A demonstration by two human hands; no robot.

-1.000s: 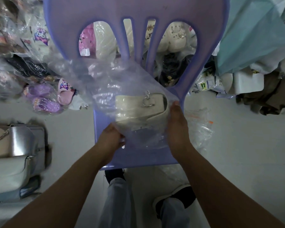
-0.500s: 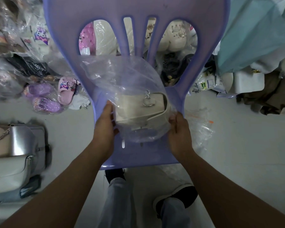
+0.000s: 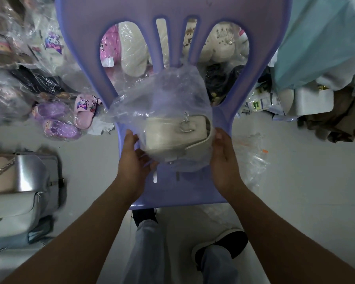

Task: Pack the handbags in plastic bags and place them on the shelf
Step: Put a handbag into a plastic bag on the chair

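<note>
Turned open now, my left hand (image 3: 134, 158), with my right hand (image 3: 223, 158), presses flat-fingered on the sides of the small cream handbag (image 3: 164, 138), likely light and stiff, in its slippery clear plastic bag (image 3: 168, 95).

The left arm (image 3: 80, 232) and right arm (image 3: 275, 222) are bare along all their visible length, as are the left hand (image 3: 135, 158) and right hand (image 3: 223, 160). The nails that show are short and plain. The legs wear loose trousers (image 3: 148, 247) of pale blue-grey cloth, like washed denim, softly creased. The right shoe (image 3: 232, 240) is black on top, with a thick white sole (image 3: 205, 241) showing along its edge. The left shoe (image 3: 145, 216) is dark and only partly seen.
</note>
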